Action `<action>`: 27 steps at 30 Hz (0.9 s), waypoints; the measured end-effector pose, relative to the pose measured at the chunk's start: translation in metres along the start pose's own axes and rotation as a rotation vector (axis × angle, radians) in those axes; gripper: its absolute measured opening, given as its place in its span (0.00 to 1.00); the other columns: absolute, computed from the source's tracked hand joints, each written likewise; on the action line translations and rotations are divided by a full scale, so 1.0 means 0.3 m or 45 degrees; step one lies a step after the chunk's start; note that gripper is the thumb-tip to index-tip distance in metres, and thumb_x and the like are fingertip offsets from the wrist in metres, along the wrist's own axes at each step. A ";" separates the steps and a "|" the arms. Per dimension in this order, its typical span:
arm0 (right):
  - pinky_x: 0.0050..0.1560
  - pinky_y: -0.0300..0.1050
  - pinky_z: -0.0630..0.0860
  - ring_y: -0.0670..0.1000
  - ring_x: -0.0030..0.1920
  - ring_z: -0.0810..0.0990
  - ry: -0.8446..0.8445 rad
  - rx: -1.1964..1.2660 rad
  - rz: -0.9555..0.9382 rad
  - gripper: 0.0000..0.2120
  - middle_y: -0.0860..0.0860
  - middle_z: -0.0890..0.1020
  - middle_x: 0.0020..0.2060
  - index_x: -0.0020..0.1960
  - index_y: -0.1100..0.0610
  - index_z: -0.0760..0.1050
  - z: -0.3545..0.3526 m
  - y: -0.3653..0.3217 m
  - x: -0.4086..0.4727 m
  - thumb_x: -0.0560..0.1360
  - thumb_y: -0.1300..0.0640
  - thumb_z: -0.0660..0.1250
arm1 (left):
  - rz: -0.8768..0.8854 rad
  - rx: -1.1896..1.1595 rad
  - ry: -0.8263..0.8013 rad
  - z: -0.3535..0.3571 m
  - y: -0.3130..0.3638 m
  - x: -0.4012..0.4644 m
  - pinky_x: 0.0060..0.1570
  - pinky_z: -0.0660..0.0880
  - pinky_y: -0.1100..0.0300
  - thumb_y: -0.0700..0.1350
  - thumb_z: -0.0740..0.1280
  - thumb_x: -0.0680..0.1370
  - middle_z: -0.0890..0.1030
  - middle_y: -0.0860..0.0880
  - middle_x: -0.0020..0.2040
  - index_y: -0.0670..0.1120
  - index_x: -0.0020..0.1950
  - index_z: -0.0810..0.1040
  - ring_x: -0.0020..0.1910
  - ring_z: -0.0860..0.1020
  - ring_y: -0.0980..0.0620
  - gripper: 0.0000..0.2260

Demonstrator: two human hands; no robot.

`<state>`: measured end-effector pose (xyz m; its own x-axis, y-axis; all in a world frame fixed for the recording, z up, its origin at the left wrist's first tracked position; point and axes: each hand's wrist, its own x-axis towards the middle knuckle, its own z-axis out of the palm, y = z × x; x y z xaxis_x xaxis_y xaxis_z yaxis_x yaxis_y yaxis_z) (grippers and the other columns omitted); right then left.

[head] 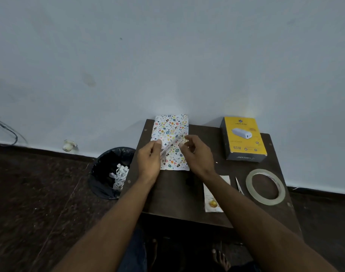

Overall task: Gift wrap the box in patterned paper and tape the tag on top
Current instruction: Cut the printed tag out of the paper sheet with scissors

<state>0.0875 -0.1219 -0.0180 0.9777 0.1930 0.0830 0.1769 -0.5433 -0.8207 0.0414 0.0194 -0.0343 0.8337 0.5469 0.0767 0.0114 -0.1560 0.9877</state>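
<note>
Head view shows your patterned paper [170, 142] lying on the dark table [173, 193], its long axis running away from you toward the wall — thin, matte, printed with small coloured shapes. Your left hand [149, 161] pinches a lifted fold; your right hand [196, 154] hovers beside it, fingers loosely curled, holding nothing. To the right sit the yellow box [244, 139], the glossy tape ring [265, 186] and the paper tag [213, 195].

So on the worktop [167, 203] we count one sheet of patterned paper [173, 160], one yellow charger box [244, 138], one roll of clear tape [265, 186] and one gift tag [212, 199]. There's also one thin pointed tool [238, 184] beside the tape, can't tell what exactly. On the floor we've got one black bin [107, 169], plus two hands [150, 161] [199, 156] at the paper.
</note>
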 end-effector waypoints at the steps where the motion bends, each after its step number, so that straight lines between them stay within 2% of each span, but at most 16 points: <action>1: 0.50 0.45 0.77 0.47 0.50 0.79 -0.001 0.085 0.043 0.20 0.49 0.82 0.52 0.68 0.54 0.73 0.003 -0.007 -0.008 0.78 0.48 0.68 | -0.054 -0.112 0.024 0.006 0.002 0.006 0.37 0.64 0.58 0.44 0.63 0.82 0.70 0.46 0.35 0.33 0.37 0.72 0.37 0.67 0.51 0.18; 3: 0.53 0.48 0.78 0.47 0.50 0.80 -0.031 0.196 0.094 0.22 0.50 0.82 0.51 0.67 0.54 0.72 0.010 -0.014 -0.020 0.77 0.46 0.69 | -0.150 -0.289 0.072 0.018 0.022 0.006 0.41 0.67 0.56 0.44 0.63 0.82 0.72 0.47 0.41 0.39 0.41 0.76 0.41 0.69 0.50 0.13; 5: 0.56 0.52 0.79 0.48 0.54 0.80 -0.140 0.158 0.089 0.23 0.50 0.82 0.54 0.67 0.53 0.73 0.016 -0.013 -0.028 0.76 0.44 0.70 | -0.223 -0.414 0.107 0.026 0.048 -0.005 0.42 0.69 0.56 0.43 0.63 0.82 0.73 0.45 0.43 0.42 0.42 0.77 0.43 0.70 0.49 0.10; 7: 0.61 0.53 0.77 0.49 0.60 0.78 -0.270 0.038 0.034 0.24 0.50 0.80 0.62 0.69 0.53 0.73 0.016 -0.007 -0.035 0.76 0.44 0.70 | -0.314 -0.612 0.125 0.026 0.076 -0.014 0.49 0.75 0.52 0.42 0.63 0.82 0.79 0.41 0.46 0.42 0.44 0.80 0.46 0.76 0.45 0.10; 8: 0.64 0.52 0.74 0.50 0.64 0.76 -0.331 -0.038 -0.008 0.25 0.50 0.78 0.66 0.71 0.53 0.71 0.013 -0.006 -0.038 0.77 0.45 0.69 | -0.386 -0.737 0.140 0.022 0.093 -0.014 0.55 0.76 0.49 0.43 0.63 0.82 0.82 0.40 0.50 0.41 0.49 0.82 0.50 0.80 0.43 0.10; 10: 0.69 0.50 0.68 0.51 0.70 0.71 -0.419 -0.235 -0.170 0.28 0.50 0.73 0.71 0.74 0.52 0.68 0.012 0.002 -0.042 0.77 0.44 0.68 | -0.520 -0.969 0.199 0.005 0.116 -0.003 0.61 0.76 0.45 0.44 0.63 0.82 0.83 0.39 0.56 0.39 0.57 0.81 0.57 0.81 0.41 0.11; 11: 0.72 0.51 0.64 0.51 0.72 0.68 -0.464 -0.348 -0.256 0.30 0.50 0.71 0.73 0.75 0.52 0.67 0.015 0.010 -0.044 0.77 0.41 0.67 | -0.560 -1.049 0.234 -0.006 0.122 0.004 0.62 0.75 0.44 0.44 0.62 0.83 0.83 0.40 0.56 0.39 0.58 0.80 0.58 0.81 0.42 0.11; 14: 0.76 0.58 0.53 0.50 0.77 0.59 -0.596 -0.639 -0.380 0.42 0.48 0.64 0.77 0.77 0.47 0.61 0.025 0.037 -0.054 0.69 0.25 0.54 | -0.611 -1.194 0.309 -0.040 0.123 0.021 0.66 0.72 0.45 0.46 0.64 0.82 0.83 0.43 0.58 0.41 0.60 0.79 0.60 0.80 0.44 0.12; 16: 0.76 0.60 0.50 0.50 0.77 0.59 -0.565 -0.700 -0.407 0.43 0.48 0.63 0.77 0.77 0.45 0.60 0.038 0.041 -0.065 0.67 0.25 0.48 | -0.647 -1.260 0.342 -0.058 0.117 0.029 0.67 0.72 0.45 0.46 0.65 0.81 0.83 0.43 0.59 0.41 0.61 0.79 0.60 0.80 0.45 0.13; 17: 0.76 0.60 0.53 0.51 0.75 0.63 -0.499 -0.696 -0.439 0.40 0.48 0.67 0.75 0.76 0.46 0.64 0.043 0.037 -0.071 0.70 0.28 0.48 | -0.650 -1.273 0.344 -0.065 0.118 0.032 0.67 0.71 0.44 0.46 0.66 0.80 0.83 0.43 0.59 0.41 0.61 0.79 0.61 0.80 0.45 0.13; 19: 0.67 0.60 0.70 0.54 0.64 0.77 -0.269 -0.635 -0.597 0.28 0.50 0.78 0.64 0.67 0.49 0.75 0.053 0.025 -0.075 0.75 0.39 0.52 | -0.630 -1.263 0.332 -0.073 0.127 0.038 0.67 0.71 0.43 0.46 0.66 0.80 0.83 0.43 0.59 0.41 0.60 0.80 0.61 0.80 0.45 0.13; 20: 0.58 0.56 0.77 0.54 0.56 0.81 -0.155 -0.596 -0.683 0.22 0.50 0.82 0.58 0.61 0.51 0.79 0.053 0.019 -0.075 0.76 0.44 0.54 | -0.605 -1.239 0.322 -0.073 0.138 0.040 0.67 0.72 0.43 0.47 0.66 0.81 0.83 0.43 0.59 0.41 0.60 0.80 0.61 0.80 0.45 0.12; 21: 0.47 0.51 0.80 0.54 0.50 0.83 -0.059 -0.572 -0.753 0.19 0.49 0.84 0.52 0.57 0.52 0.81 0.053 0.014 -0.074 0.77 0.48 0.56 | -0.577 -1.198 0.309 -0.071 0.156 0.038 0.65 0.73 0.43 0.48 0.65 0.81 0.83 0.43 0.58 0.41 0.59 0.80 0.60 0.81 0.45 0.13; 23: 0.34 0.45 0.78 0.52 0.42 0.83 0.058 -0.589 -0.812 0.15 0.47 0.84 0.45 0.50 0.52 0.82 0.047 0.000 -0.071 0.76 0.51 0.57 | -0.501 -1.043 0.261 -0.057 0.196 0.026 0.62 0.75 0.45 0.52 0.64 0.81 0.83 0.45 0.58 0.43 0.60 0.79 0.58 0.81 0.45 0.16; 25: 0.29 0.45 0.75 0.51 0.40 0.82 0.111 -0.586 -0.773 0.13 0.46 0.82 0.41 0.45 0.52 0.81 0.034 -0.025 -0.066 0.75 0.52 0.58 | -0.416 -0.833 0.194 -0.036 0.217 0.004 0.63 0.75 0.49 0.57 0.63 0.79 0.81 0.47 0.63 0.46 0.67 0.76 0.63 0.78 0.48 0.22; 27: 0.27 0.45 0.72 0.51 0.38 0.80 0.162 -0.534 -0.712 0.11 0.46 0.80 0.37 0.40 0.52 0.77 0.024 -0.056 -0.054 0.73 0.51 0.58 | -0.337 -0.630 0.121 -0.011 0.222 -0.031 0.57 0.75 0.59 0.61 0.60 0.77 0.75 0.53 0.67 0.50 0.73 0.71 0.64 0.75 0.54 0.27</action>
<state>0.0679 -0.1101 -0.0096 0.7287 0.4520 0.5145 0.6599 -0.6644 -0.3510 0.0326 0.0067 0.0311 0.7838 0.5902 -0.1931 -0.0660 0.3884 0.9191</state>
